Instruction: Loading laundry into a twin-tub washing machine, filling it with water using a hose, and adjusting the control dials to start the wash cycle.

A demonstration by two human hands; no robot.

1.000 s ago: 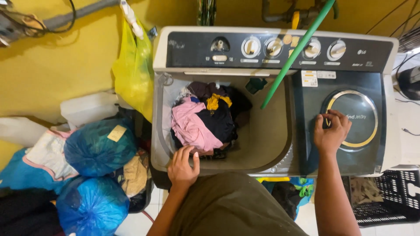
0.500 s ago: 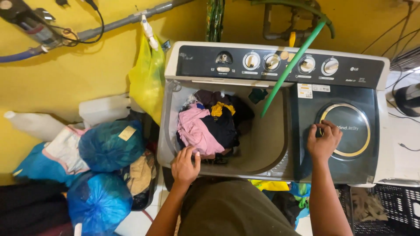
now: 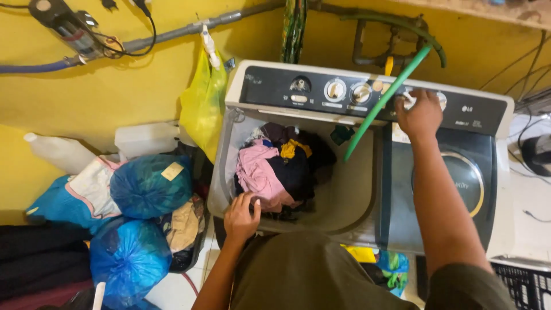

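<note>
Reaching up, the right hand [image 3: 420, 115] had left the round spinner lid [image 3: 465, 183] and now pinched a white dial [image 3: 408, 99] on the washer's back edge. The left hand [image 3: 241, 217] stayed open on the tub's front rim [image 3: 275, 224], beside pink and dark clothes [image 3: 275, 169].

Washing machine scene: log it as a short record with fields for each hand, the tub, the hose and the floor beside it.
machine: twin-tub washing machine, wash side open
left hand: left hand rests on the tub's front rim, fingers at the clothes
right hand: right hand reaches to a dial on the control panel
tub contents: heap of clothes, pink, dark and yellow pieces
hose: green hose slants down into the tub
floor, left: blue bags, yellow bag hanging at the wall
</note>
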